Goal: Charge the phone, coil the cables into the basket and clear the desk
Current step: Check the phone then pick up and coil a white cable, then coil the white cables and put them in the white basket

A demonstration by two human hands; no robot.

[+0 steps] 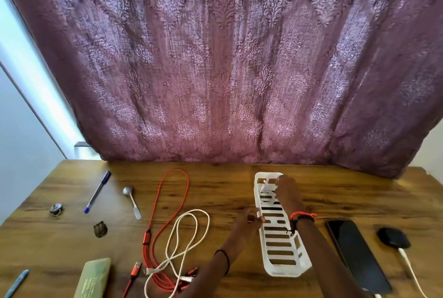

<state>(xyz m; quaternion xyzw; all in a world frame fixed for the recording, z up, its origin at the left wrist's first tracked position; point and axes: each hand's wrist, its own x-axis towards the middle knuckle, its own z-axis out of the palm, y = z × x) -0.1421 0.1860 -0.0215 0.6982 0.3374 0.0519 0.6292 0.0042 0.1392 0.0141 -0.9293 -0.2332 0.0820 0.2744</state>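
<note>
Head view: left hand (249, 220) grips the basket (282, 271), right hand (286, 186) pinches one coiled cable (268, 196) inside; red cable (157, 199) and white cord (203, 223) lie loose.

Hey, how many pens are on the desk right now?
2. A dark blue pen lies far left on the desk, beside the spoon; a light blue pen lies at the near left corner, cut off by the picture's edge. More could lie out of view.
</note>
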